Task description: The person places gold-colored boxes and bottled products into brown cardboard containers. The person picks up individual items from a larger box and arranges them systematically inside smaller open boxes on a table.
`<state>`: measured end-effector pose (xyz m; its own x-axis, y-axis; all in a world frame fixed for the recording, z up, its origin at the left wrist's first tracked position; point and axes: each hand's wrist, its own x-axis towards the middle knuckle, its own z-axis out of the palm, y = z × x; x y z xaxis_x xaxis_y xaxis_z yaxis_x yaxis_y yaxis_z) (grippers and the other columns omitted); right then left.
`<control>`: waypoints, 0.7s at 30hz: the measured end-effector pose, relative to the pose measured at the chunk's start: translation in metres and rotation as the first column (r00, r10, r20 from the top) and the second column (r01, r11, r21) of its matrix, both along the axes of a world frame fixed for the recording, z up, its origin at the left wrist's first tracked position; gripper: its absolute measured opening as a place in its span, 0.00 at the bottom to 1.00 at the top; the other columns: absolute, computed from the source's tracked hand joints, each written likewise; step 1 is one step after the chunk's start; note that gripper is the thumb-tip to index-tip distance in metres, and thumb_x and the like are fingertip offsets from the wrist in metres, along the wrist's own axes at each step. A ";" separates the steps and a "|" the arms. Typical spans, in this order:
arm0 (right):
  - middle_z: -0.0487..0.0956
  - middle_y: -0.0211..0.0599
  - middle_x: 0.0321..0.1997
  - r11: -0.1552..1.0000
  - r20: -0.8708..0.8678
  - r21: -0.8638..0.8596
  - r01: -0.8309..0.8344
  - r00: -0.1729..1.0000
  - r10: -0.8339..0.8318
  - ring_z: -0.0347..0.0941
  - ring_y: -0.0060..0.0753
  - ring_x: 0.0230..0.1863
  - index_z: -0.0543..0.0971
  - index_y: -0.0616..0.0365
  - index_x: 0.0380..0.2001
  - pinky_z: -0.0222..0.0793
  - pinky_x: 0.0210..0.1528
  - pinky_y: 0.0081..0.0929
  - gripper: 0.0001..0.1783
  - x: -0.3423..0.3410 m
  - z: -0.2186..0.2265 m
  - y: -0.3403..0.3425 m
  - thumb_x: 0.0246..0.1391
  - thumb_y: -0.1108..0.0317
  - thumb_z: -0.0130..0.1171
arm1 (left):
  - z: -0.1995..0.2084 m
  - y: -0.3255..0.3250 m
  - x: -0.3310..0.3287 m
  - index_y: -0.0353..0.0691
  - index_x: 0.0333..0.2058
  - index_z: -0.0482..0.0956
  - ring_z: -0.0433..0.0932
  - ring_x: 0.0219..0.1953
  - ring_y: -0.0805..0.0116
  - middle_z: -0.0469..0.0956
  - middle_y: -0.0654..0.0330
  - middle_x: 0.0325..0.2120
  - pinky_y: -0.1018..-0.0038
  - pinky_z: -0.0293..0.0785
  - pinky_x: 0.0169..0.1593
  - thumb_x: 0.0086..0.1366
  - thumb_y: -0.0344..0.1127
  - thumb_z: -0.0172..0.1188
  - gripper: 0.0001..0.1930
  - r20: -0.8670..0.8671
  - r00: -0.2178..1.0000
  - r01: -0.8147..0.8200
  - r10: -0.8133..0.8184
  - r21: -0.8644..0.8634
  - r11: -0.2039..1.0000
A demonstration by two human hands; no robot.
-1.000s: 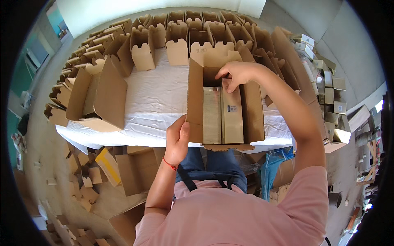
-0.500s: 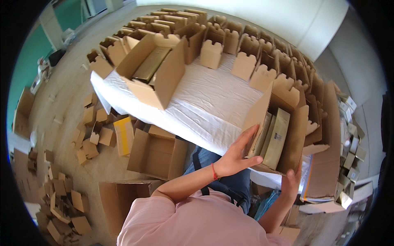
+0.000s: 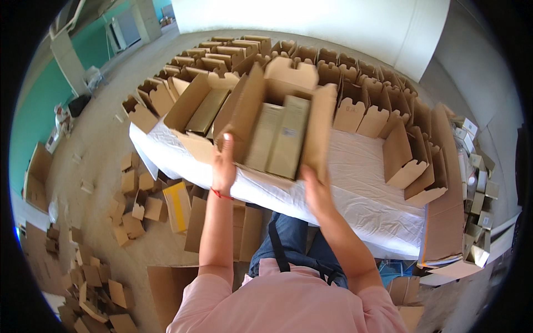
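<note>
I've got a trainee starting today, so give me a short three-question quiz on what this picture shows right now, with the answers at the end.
1. True or false: the left hand and the right hand are on opposite sides of the cardboard box, which has gold-coloured cartons inside.

2. Multiple choice: on which wrist is the red cord?
a) Right
b) Left
c) Both

3. Fill in the colour: the open boxes at the table's right end stand on a ____ cloth.

Key: 1. True. 2. b. 3. White.
</note>
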<state>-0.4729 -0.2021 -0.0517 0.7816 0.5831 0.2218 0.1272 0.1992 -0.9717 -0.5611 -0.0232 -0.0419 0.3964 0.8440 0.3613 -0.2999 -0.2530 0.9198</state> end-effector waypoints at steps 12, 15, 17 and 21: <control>0.44 0.52 0.69 0.987 0.269 -0.033 -0.160 0.949 0.162 0.35 0.47 0.70 0.42 0.62 0.65 0.33 0.68 0.39 0.44 -0.007 -0.048 0.087 0.56 0.49 0.49 | -0.007 0.018 -0.021 0.32 0.52 0.67 0.67 0.54 0.56 0.68 0.49 0.51 0.64 0.60 0.57 0.70 0.41 0.38 0.20 0.163 0.890 -0.432 0.425 0.596 0.677; 0.47 0.53 0.68 0.981 0.358 -0.052 -0.187 0.914 0.193 0.39 0.50 0.69 0.47 0.59 0.64 0.38 0.67 0.40 0.41 -0.001 -0.066 0.091 0.54 0.56 0.54 | -0.010 -0.019 -0.013 0.36 0.51 0.69 0.61 0.58 0.52 0.64 0.50 0.55 0.57 0.53 0.60 0.65 0.45 0.48 0.22 0.000 0.926 -0.233 0.377 0.786 0.572; 0.50 0.53 0.67 0.979 0.321 -0.004 -0.203 0.927 0.194 0.42 0.51 0.68 0.51 0.59 0.63 0.42 0.66 0.39 0.39 0.008 -0.075 0.082 0.53 0.60 0.55 | -0.014 -0.032 0.004 0.40 0.51 0.71 0.58 0.60 0.52 0.61 0.52 0.57 0.54 0.48 0.61 0.60 0.42 0.55 0.21 -0.186 0.852 -0.086 0.490 0.872 0.481; 0.57 0.46 0.63 0.986 0.390 -0.163 -0.031 0.916 0.093 0.62 0.42 0.58 0.63 0.52 0.58 0.66 0.52 0.31 0.29 0.028 -0.079 0.018 0.52 0.67 0.57 | -0.014 -0.051 0.018 0.41 0.52 0.69 0.56 0.61 0.50 0.58 0.49 0.59 0.51 0.47 0.61 0.56 0.29 0.57 0.22 -0.109 0.857 -0.210 0.504 0.818 0.535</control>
